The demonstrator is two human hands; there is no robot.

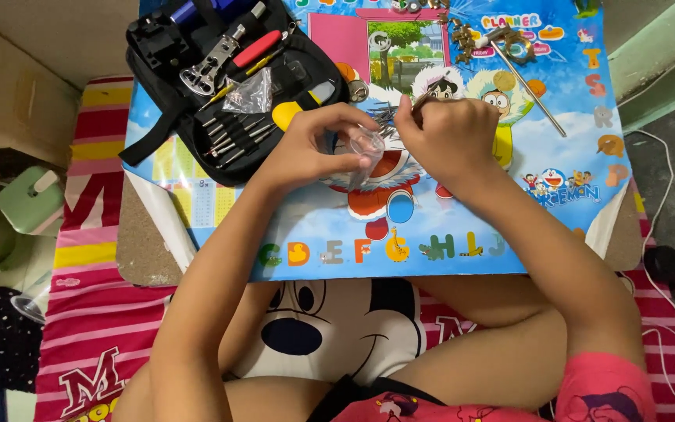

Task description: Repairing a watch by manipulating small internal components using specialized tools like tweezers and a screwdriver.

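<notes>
Left hand (310,148) pinches a small clear plastic bag (366,148) between thumb and fingertips, held just above the cartoon-printed table mat (462,219); right hand (451,137) is clenched around a thin metal tool (423,98), its tip near the bag's mouth. A cluster of small metal pins (384,116) lies just behind the bag. Judged: the bag is very light, limp and slippery, liable to crumple or spill; best held at the upper edge, mouth kept upward. An open black tool case (228,86) with screwdrivers sits beside the left hand.
</notes>
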